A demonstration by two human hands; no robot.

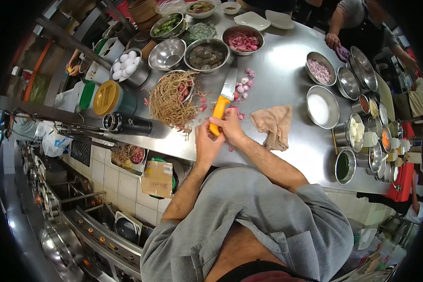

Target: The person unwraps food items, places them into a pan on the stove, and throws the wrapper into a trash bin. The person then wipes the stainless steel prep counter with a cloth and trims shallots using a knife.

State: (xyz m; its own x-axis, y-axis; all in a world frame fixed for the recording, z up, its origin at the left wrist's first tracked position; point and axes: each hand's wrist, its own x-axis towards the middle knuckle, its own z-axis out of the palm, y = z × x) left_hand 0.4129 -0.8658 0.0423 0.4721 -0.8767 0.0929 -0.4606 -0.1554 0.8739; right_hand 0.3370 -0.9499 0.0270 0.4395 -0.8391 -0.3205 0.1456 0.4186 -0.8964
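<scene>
A knife with a yellow handle (pixel 219 111) points away from me, its wide blade (pixel 230 84) over the steel table (pixel 174 145). Around the lower end of the handle are my left hand (pixel 207 143) and my right hand (pixel 231 126), both with curled fingers. The right fingers touch the handle; whatever the left fingertips grip is hidden. Peeled shallots (pixel 242 88) lie just right of the blade. To the left, a pile of dry roots (pixel 171 101) spills over a bowl with red shallots (pixel 187 89).
A brown cloth (pixel 273 124) lies right of my hands, a black flask (pixel 129 124) at left. Metal bowls stand behind, including one of red peelings (pixel 243 41), and at right one of chopped shallots (pixel 319 70). Another person's hand (pixel 332 40) is at the far right edge.
</scene>
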